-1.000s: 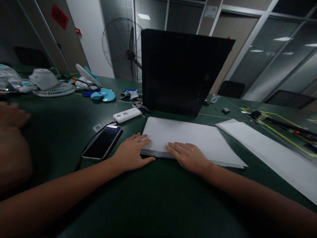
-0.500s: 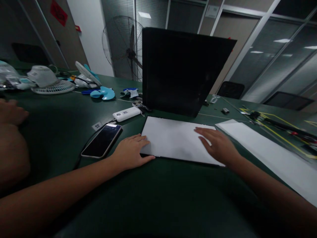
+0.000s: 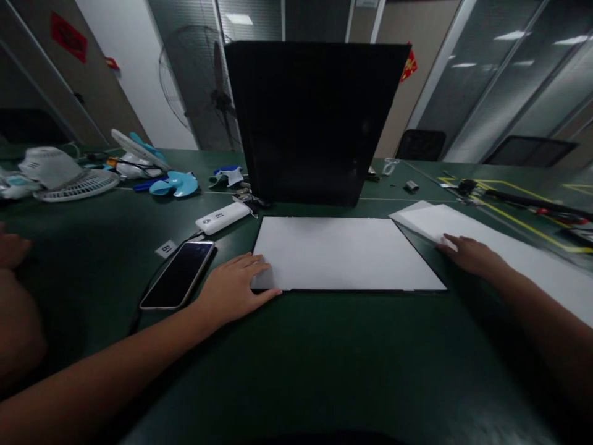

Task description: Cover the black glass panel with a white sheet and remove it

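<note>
A white sheet lies flat on a thin dark panel on the green table, in front of an upright black panel. My left hand rests flat on the sheet's near left corner, fingers stretched out. My right hand lies on the near corner of a second stack of white sheets to the right, fingers on the paper; whether it grips the paper is unclear.
A black phone and a white power bank lie left of the sheet. Fan parts, blue blades and a white grille, sit far left. Another person's arm shows at the left edge. Cables run at right.
My right hand slid off the middle sheet rightwards onto the stack of sheets. The loose top sheet now lies square on the dark panel. My left hand stayed put.
</note>
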{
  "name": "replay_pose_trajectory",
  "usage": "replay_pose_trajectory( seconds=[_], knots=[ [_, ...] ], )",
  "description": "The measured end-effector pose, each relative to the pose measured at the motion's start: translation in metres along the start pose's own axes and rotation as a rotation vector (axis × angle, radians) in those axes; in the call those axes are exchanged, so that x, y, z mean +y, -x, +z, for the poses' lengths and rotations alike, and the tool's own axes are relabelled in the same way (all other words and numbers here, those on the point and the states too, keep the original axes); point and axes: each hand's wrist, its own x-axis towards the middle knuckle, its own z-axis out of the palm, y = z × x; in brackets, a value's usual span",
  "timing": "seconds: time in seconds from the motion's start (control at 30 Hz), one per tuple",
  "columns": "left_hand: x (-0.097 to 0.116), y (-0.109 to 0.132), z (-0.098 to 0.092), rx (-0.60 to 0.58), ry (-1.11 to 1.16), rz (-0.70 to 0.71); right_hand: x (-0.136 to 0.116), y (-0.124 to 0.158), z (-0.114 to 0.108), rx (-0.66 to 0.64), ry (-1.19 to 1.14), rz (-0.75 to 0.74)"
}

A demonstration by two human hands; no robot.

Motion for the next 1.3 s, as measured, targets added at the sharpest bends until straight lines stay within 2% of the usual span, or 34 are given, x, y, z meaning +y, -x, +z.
replay_pose_trajectory(
  seconds=[0.1, 0.17, 0.3, 0.37, 0.43, 0.5, 0.67, 0.73, 0.8, 0.93, 1.0, 1.07, 1.13, 1.2, 1.3],
  knots=[
    [-0.001, 0.0, 0.001, -0.025, 0.003, -0.005, -0.017, 0.009, -0.014, -0.085, 0.062, 0.106],
    [-0.002, -0.001, 0.001, -0.042, 0.006, -0.016, -0.029, 0.016, -0.025, -0.09, 0.086, 0.139],
    [-0.002, -0.001, 0.001, -0.03, 0.008, -0.009, -0.064, 0.028, -0.056, 0.01, 0.188, 0.247],
    [-0.002, -0.001, 0.001, -0.021, 0.004, -0.005, -0.088, 0.034, -0.071, 0.058, 0.217, 0.23],
    [0.0, -0.001, 0.0, -0.016, 0.003, -0.031, -0.115, 0.043, -0.08, 0.109, 0.213, 0.125],
    [0.002, -0.002, -0.001, -0.019, 0.008, -0.071, -0.142, 0.053, -0.082, 0.15, 0.199, -0.067],
    [0.004, -0.002, -0.004, -0.037, 0.04, -0.105, -0.198, 0.077, -0.061, 0.118, 0.125, -0.545],
    [0.004, -0.002, -0.004, -0.031, 0.048, -0.101, -0.213, 0.084, -0.053, 0.132, 0.02, -0.661],
    [0.003, -0.002, -0.003, -0.022, 0.051, -0.092, -0.225, 0.088, -0.05, 0.14, -0.077, -0.713],
    [0.003, -0.001, 0.0, -0.014, 0.034, -0.084, -0.235, 0.096, -0.055, 0.075, -0.207, -0.765],
    [0.003, -0.001, 0.001, -0.007, 0.022, -0.08, -0.235, 0.096, -0.059, 0.041, -0.263, -0.808],
    [0.003, -0.001, 0.001, 0.001, 0.018, -0.058, -0.23, 0.091, -0.062, 0.044, -0.301, -0.783],
    [0.003, -0.001, 0.001, -0.004, 0.019, -0.031, -0.218, 0.081, -0.061, 0.089, -0.279, -0.643],
    [0.003, -0.001, 0.001, -0.011, 0.019, -0.018, -0.197, 0.067, -0.057, 0.139, -0.188, -0.441],
    [0.002, -0.001, 0.002, -0.006, 0.022, -0.019, -0.161, 0.049, -0.048, 0.123, -0.033, -0.2]
  ],
)
